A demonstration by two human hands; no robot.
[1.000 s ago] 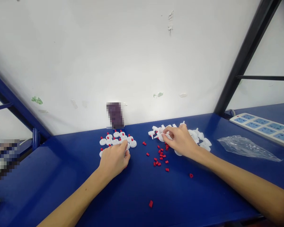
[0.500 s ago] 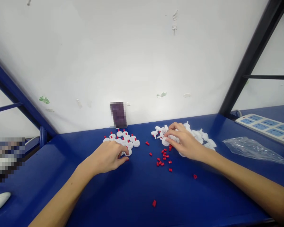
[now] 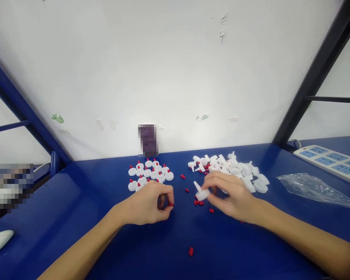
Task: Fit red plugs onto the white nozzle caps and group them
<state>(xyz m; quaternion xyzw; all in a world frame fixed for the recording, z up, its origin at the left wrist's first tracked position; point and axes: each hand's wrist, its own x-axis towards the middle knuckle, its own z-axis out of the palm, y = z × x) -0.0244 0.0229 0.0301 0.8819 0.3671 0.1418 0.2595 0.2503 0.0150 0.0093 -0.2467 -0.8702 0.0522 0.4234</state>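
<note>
My right hand (image 3: 231,192) pinches a white nozzle cap (image 3: 203,194) by its round base, with the thin spout pointing up and to the left. Between the thumb and forefinger of my left hand (image 3: 148,204) is a small red tip cap (image 3: 170,204), partly hidden by the fingers. Beyond my left hand stands a group of white nozzle caps (image 3: 153,174) with red tips on their spouts. Behind my right hand lies a heap of bare white nozzle caps (image 3: 245,169). Several loose red tip caps (image 3: 198,202) lie between the hands.
A clear plastic bag (image 3: 315,186) lies at the right, in front of a white power strip (image 3: 323,158) with blue sockets. A single red tip cap (image 3: 191,251) sits near the front of the blue table (image 3: 151,252). A blurred dark panel (image 3: 148,140) leans on the wall.
My right hand has brought a white nozzle cap out of the heap, toward me. My left hand has moved right, away from the red-tipped group, with a red tip cap in its fingers.
</note>
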